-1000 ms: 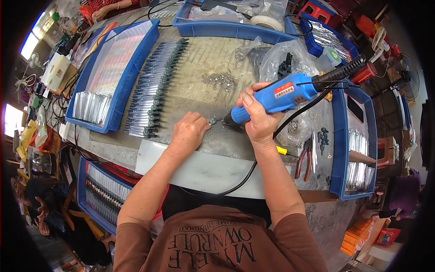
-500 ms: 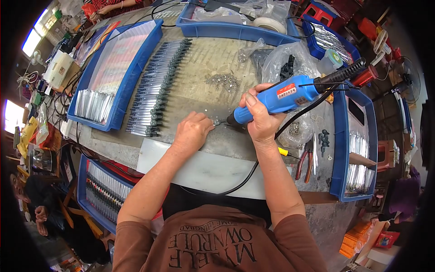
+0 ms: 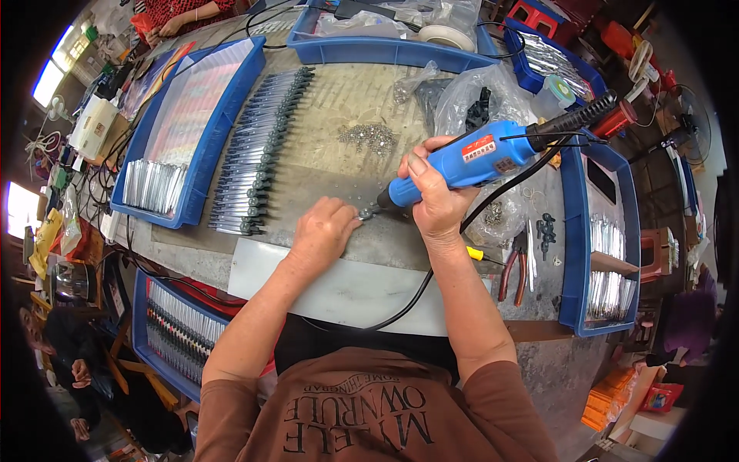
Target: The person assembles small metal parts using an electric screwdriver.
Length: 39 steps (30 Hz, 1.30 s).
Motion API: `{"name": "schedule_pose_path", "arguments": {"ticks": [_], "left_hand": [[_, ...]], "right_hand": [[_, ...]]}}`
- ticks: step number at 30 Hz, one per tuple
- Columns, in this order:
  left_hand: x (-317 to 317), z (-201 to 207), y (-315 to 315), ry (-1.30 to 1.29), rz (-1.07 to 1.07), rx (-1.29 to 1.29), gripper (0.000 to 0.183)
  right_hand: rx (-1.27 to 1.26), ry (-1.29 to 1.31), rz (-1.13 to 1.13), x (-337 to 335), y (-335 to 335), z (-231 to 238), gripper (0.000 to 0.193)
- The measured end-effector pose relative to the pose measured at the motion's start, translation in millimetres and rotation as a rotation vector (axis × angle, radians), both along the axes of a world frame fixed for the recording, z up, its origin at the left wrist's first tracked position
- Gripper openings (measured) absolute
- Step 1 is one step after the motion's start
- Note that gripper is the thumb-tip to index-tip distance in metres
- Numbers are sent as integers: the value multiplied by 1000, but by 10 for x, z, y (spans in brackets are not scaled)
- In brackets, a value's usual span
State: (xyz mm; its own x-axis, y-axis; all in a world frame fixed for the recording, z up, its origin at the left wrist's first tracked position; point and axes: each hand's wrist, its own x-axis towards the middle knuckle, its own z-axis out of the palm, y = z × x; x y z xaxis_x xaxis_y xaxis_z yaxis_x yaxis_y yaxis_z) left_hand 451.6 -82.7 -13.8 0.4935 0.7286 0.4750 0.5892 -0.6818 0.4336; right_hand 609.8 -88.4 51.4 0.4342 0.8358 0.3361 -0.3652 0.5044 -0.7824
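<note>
My right hand [image 3: 440, 192] is wrapped round a blue corded power tool [image 3: 481, 160], which slants down to the left over the grey worktable [image 3: 339, 185]. At its black tip sits a small dark grey part [image 3: 367, 211]. The fingertips of my left hand [image 3: 323, 231] are pinched on that part and hold it low at the table; its underside is hidden. Beyond both hands lies a loose pile of tiny metal pieces [image 3: 368, 138]. To the left, a long row of silver rods with dark grey heads [image 3: 250, 165] lies side by side.
Blue trays of rods stand left [image 3: 202, 181], right [image 3: 571, 254] and lower left [image 3: 142, 323]; another blue tray [image 3: 392, 54] spans the back. The black cord [image 3: 419, 296] loops by my right forearm. Red-handled pliers [image 3: 511, 269] lie right. A co-worker's hand [image 3: 178, 23] shows far left.
The whole view has shifted slightly left. My right hand and the tool have tilted a little, and the tip sits close against the part. Both hands keep their hold.
</note>
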Motion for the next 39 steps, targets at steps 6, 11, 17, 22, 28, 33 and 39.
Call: {"name": "schedule_pose_path", "arguments": {"ticks": [6, 11, 17, 22, 28, 33, 39], "left_hand": [[86, 25, -29, 76, -19, 17, 12], [93, 22, -28, 84, -33, 34, 13], [113, 20, -21, 94, -15, -19, 13], [140, 3, -5, 92, -5, -40, 12], [115, 20, -31, 110, -18, -54, 12], [123, 22, -28, 81, -4, -58, 12], [60, -40, 25, 24, 35, -51, 9]], "right_hand": [[11, 23, 16, 15, 6, -14, 27], [-19, -6, -6, 8, 7, -4, 28], [-14, 1, -18, 4, 10, -9, 28], [7, 53, 35, 13, 5, -18, 26], [8, 64, 15, 12, 8, -10, 25], [-19, 12, -15, 9, 1, 8, 28], [-19, 13, -27, 14, 6, 16, 29]]}}
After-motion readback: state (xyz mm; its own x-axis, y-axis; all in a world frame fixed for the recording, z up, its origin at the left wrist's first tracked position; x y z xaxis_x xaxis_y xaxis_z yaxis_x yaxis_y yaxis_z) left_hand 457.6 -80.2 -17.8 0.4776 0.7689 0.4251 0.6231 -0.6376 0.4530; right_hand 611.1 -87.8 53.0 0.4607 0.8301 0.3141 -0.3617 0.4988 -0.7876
